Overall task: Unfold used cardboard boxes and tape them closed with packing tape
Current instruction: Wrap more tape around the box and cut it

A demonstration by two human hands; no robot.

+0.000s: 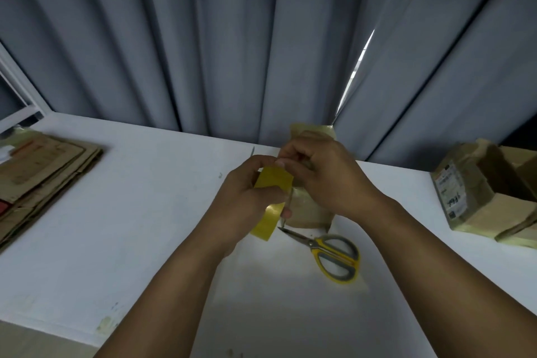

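Mid-batch. Left hand [247, 192] grips tape roll [273, 180] above table centre; right hand [325, 177] pinches at its free end. Small box [308, 209] under hands, apparently partly taped. Taped boxes [479, 192] right; flat cardboard stack [43, 171] left, likely pending.

No text can be read. The printed label [448, 183] on the right-hand box [482, 197] is blurred; handwriting [454, 201] beneath it is illegible.

packing tape [273, 181]: yellow, held mid-table | small box [308, 212]: tape-wrapped, standing | flat boxes [43, 171]: stacked, left
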